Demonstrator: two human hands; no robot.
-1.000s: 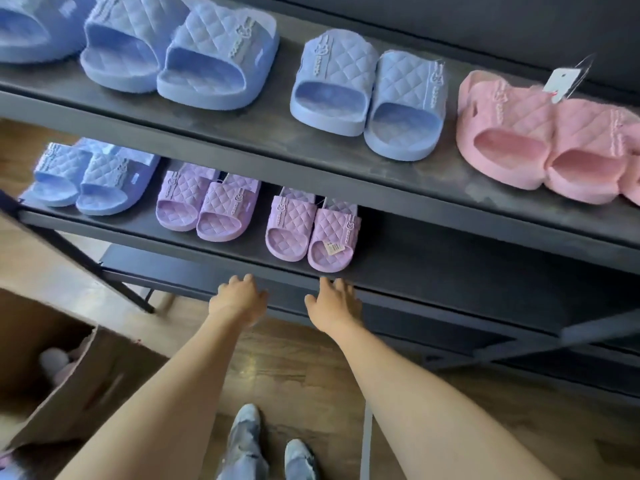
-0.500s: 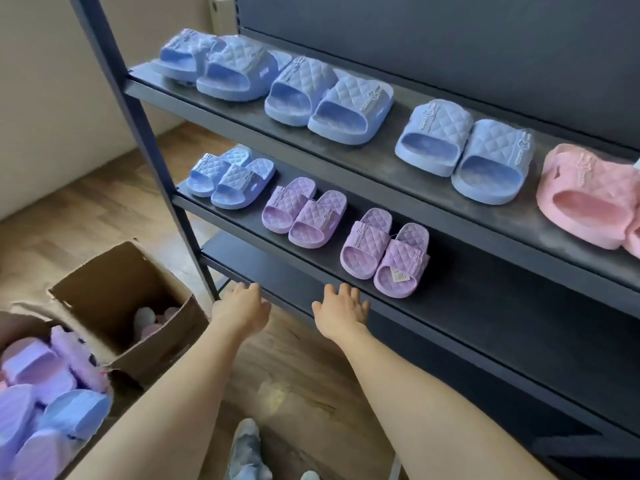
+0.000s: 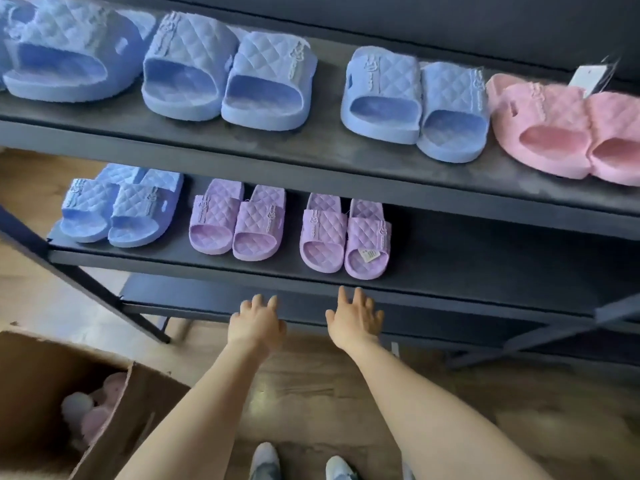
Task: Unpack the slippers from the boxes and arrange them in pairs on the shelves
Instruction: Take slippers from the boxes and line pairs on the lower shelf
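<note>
Head view: left hand (image 3: 256, 323) and right hand (image 3: 355, 320) stay empty, fingers spread wider now, just below front edge of middle shelf (image 3: 485, 258). Purple pair (image 3: 329, 233) looks placed; box (image 3: 149, 410) next, probably.

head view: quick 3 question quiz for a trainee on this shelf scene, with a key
1. True or false: the left hand and right hand each hold a slipper.
2. What colour is the pair at the right end of the upper shelf? A blue, B pink, C purple.
3. Fill in: the middle shelf holds ___ purple pairs.

Key
1. False: both hands are empty, fingers spread.
2. B
3. two
</note>
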